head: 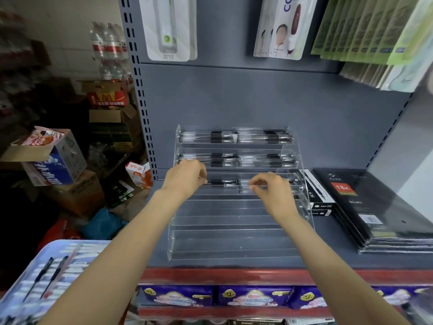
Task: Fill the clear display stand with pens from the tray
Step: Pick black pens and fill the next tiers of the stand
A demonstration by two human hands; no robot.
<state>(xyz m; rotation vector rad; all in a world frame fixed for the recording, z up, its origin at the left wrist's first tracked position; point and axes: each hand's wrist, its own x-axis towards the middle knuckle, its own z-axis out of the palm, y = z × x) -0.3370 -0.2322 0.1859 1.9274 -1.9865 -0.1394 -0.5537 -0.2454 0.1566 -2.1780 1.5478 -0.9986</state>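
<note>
**At the third tier of the stand, both hands on pens**

Above the shelf, both hands were stretched forward to the clear display stand [241,221]. The left hand [186,178] had its fingers curled down on the end of a pen [222,182] that lay along the third tier, just to the right of its fingertips. The right hand [269,188] pinched what seemed to be a clear-barrelled pen between thumb and fingers; the object was too transparent and blurred to be sure. Behind both hands, the two upper tiers already carried rows of pens [234,137]. Below the wrists, the lower tiers held nothing yet. Far back under the left forearm, the tray [21,299] kept two dark pens [46,275] on its bare surface.

By my judgement the pens were light, stiff and smooth, so they could roll or slip easily on the plastic ledge. A good place to hold them was the black rubber grip, or both ends together for laying them flat. The stand itself looked thin and light, so a hard push could shift it. The task appeared about half done.
</note>
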